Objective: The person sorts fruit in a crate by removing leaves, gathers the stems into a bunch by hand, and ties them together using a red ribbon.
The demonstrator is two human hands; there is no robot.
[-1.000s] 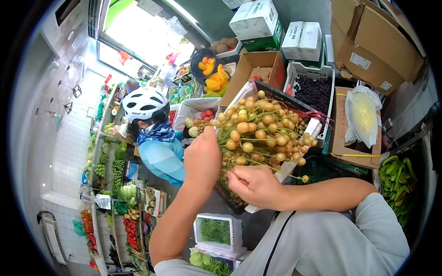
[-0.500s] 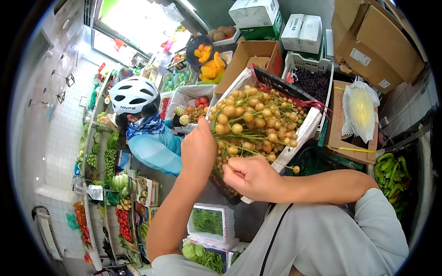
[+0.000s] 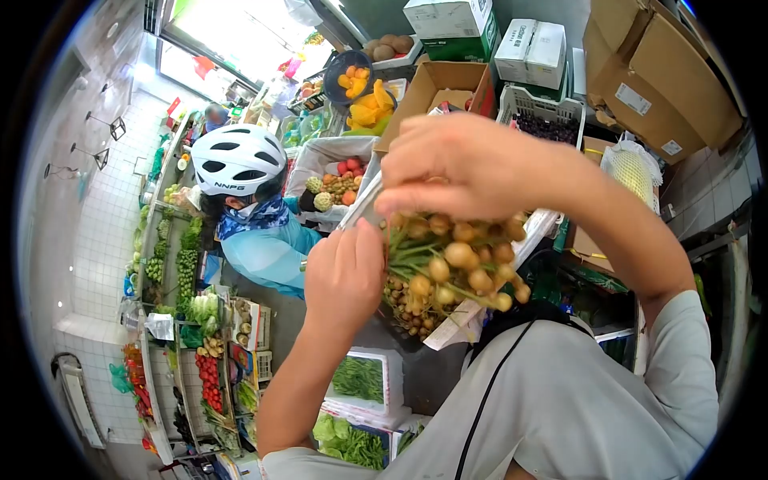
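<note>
My left hand (image 3: 346,276) is closed at the stem end of a bunch of longans (image 3: 460,256), round tan fruits on green stems. The bunch hangs to the right of that hand, above a white-sided crate (image 3: 468,316) with more longans in it. Over the top of the bunch, my right hand (image 3: 460,164) is raised with its fingers curled and thumb pressed in. It covers part of the fruit, and whatever it pinches is hidden. A thin reddish strand shows faintly by the stems near my left fingertips.
A person in a white helmet (image 3: 238,160) is on the left, beside a lined bin of fruit (image 3: 324,152). Cardboard boxes (image 3: 664,80) and a crate of grapes (image 3: 552,120) stand beyond. Foam boxes of greens (image 3: 358,378) lie below; vegetable shelves (image 3: 192,360) line the left.
My right hand has risen from below the bunch to above it, now covering the upper fruit. My left hand has dropped slightly. The bunch has come up and tilted.
</note>
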